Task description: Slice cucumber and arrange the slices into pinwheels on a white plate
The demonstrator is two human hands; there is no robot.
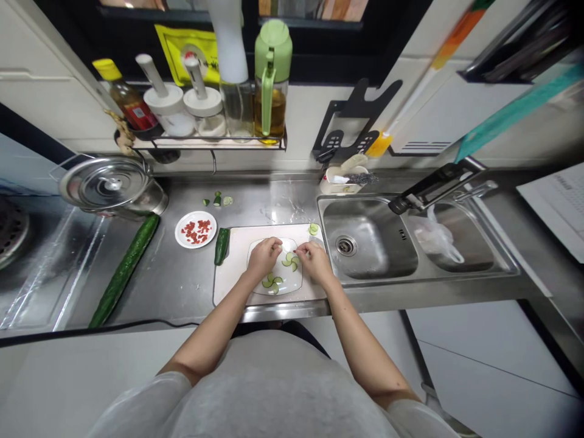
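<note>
My right hand point(312, 260) pinches a small red piece point(295, 251) at the right side of a white, dark-rimmed plate point(286, 288). Thumb and fingers of my left hand point(264, 258) are pressed together over the plate's upper left; whatever they may hold is too small to make out. Cucumber slices lie on the plate in two pinwheels, an upper right one point(290, 261) beside my right fingertips and a lower one point(272, 282). Under the plate is a pale cutting board point(229, 281). More cucumber slices point(313, 229) rest at the board's top right corner.
A cut cucumber length point(221, 246) touches the board's left edge. Beyond it stands a small white plate point(196, 244) of red pieces. Farther left are a long cucumber point(125, 271) and a lidded steel pot point(114, 185). The sink point(371, 240) is to the right; a seasoning rack point(205, 143) hangs behind.
</note>
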